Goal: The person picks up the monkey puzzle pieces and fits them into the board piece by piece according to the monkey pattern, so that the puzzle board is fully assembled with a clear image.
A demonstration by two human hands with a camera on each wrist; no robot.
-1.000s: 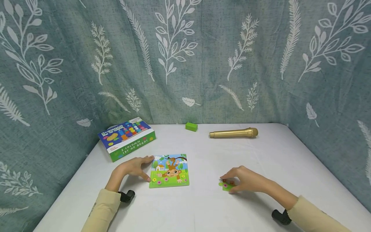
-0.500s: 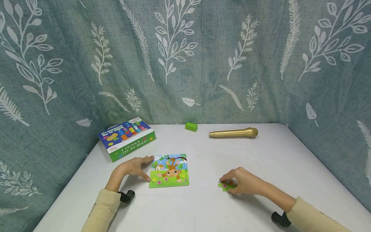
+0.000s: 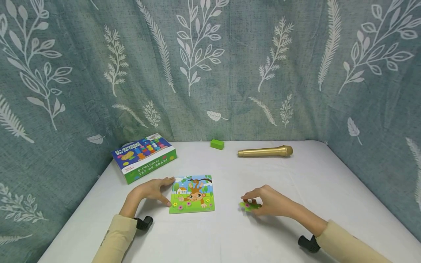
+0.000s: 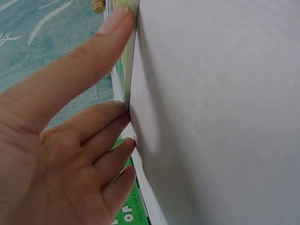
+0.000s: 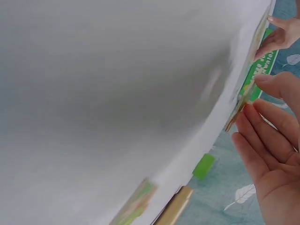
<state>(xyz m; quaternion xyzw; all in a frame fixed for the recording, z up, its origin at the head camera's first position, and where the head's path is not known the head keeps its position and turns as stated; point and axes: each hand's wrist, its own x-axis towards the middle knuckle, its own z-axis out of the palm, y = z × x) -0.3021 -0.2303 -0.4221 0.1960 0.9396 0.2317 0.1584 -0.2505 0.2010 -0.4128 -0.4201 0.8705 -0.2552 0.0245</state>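
Observation:
A square picture puzzle [image 3: 193,193] with a hanging monkey lies flat on the white table. My left hand [image 3: 151,191] rests at its left edge, thumb at the near corner and forefinger at the far corner. In the left wrist view the thumb [image 4: 75,68] lies along the puzzle's edge. To the right, my right hand [image 3: 276,202] pinches a green puzzle piece [image 3: 248,207] between thumb and fingers, just above the table. The right wrist view shows this piece [image 5: 238,110] nearly edge-on. Another blurred green and brown piece [image 5: 136,204] lies lower in that view.
A bead-set box [image 3: 144,157] stands at the back left. A green block [image 3: 217,144] and a gold microphone [image 3: 265,151] lie along the back edge, before a leaf-patterned curtain [image 3: 210,73].
My right hand has closed more on the green puzzle piece, lifted it slightly and moved left with it. The left hand and the monkey puzzle stay in place.

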